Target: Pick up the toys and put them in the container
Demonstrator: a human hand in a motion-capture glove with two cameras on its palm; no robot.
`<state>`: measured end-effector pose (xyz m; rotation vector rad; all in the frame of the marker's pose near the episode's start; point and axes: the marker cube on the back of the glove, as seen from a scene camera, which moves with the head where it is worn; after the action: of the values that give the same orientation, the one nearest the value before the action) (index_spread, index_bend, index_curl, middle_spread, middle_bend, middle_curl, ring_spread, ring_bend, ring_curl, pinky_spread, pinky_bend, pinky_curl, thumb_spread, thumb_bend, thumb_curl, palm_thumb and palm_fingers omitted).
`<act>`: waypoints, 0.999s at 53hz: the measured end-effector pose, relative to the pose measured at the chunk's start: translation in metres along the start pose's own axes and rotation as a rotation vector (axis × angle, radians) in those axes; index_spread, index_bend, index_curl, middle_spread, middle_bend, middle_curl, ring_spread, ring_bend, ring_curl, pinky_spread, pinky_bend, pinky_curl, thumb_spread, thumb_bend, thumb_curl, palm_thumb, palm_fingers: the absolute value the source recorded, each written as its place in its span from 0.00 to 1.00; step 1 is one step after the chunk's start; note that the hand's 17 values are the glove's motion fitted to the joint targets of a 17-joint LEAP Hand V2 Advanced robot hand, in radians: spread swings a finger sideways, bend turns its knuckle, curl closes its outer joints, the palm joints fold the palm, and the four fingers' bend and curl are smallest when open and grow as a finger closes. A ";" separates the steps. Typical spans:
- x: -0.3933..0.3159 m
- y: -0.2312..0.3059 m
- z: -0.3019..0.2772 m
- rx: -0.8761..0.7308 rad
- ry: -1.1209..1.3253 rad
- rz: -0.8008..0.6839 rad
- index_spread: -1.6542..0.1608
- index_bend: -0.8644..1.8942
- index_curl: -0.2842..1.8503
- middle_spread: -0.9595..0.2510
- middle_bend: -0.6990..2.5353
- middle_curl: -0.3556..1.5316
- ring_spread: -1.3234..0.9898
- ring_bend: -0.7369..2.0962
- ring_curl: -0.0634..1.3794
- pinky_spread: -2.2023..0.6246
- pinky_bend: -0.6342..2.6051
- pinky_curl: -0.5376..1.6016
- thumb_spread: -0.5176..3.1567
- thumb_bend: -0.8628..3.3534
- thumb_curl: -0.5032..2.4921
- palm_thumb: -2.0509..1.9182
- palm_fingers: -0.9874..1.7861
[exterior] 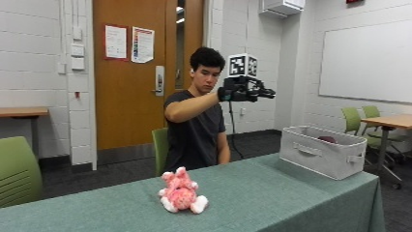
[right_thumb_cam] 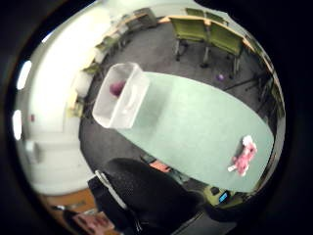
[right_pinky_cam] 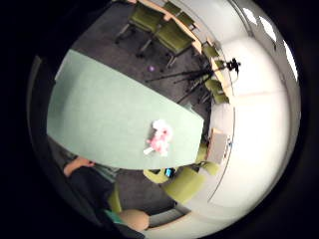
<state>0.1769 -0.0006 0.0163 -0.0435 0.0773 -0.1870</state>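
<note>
A pink plush toy [exterior: 182, 192] lies on the green tablecloth [exterior: 270, 193] near the table's middle. It also shows in the palm views as the plush [right_pinky_cam: 160, 137] [right_thumb_cam: 243, 156]. A white fabric container [exterior: 328, 150] [right_thumb_cam: 122, 95] stands at the table's right end, with a dark purple toy [exterior: 326, 139] [right_thumb_cam: 117, 88] inside. My gloved right hand [exterior: 241, 92] is raised high above the table, between the plush and the container. Its fingers point toward the container and hold nothing.
Green chairs [exterior: 13, 169] stand around the table, with more chairs [right_pinky_cam: 172, 35] along the far wall. A camera tripod [right_pinky_cam: 199, 74] stands on the carpet. A small purple object [right_thumb_cam: 220, 77] lies on the floor. A wooden table [exterior: 389, 121] stands behind the container.
</note>
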 end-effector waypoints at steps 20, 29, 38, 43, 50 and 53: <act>0.161 0.084 0.122 -0.078 -0.100 0.241 0.75 0.36 0.24 0.76 0.28 0.39 0.51 0.32 0.22 0.77 0.39 0.39 0.37 0.17 0.21 0.46 0.32; 0.199 0.099 0.205 -0.158 -0.159 0.326 0.75 0.37 0.25 0.76 0.28 0.39 0.51 0.31 0.21 0.78 0.39 0.40 0.37 0.17 0.20 0.46 0.31; 0.226 0.107 0.263 -0.241 -0.166 0.400 0.75 0.36 0.25 0.76 0.27 0.39 0.52 0.31 0.19 0.78 0.40 0.41 0.37 0.17 0.20 0.47 0.30; 0.236 0.111 0.281 -0.248 -0.172 0.430 0.75 0.36 0.25 0.76 0.27 0.38 0.52 0.31 0.18 0.78 0.40 0.41 0.37 0.17 0.20 0.47 0.30; 0.245 0.115 0.306 -0.297 -0.152 0.441 0.75 0.35 0.24 0.76 0.26 0.37 0.54 0.32 0.18 0.79 0.46 0.43 0.37 0.18 0.21 0.48 0.32; 0.245 0.118 0.313 -0.316 -0.173 0.433 0.75 0.35 0.24 0.76 0.26 0.37 0.54 0.32 0.18 0.79 0.48 0.44 0.38 0.18 0.21 0.49 0.32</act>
<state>0.4634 0.0804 0.3047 -0.3546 -0.0574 0.2632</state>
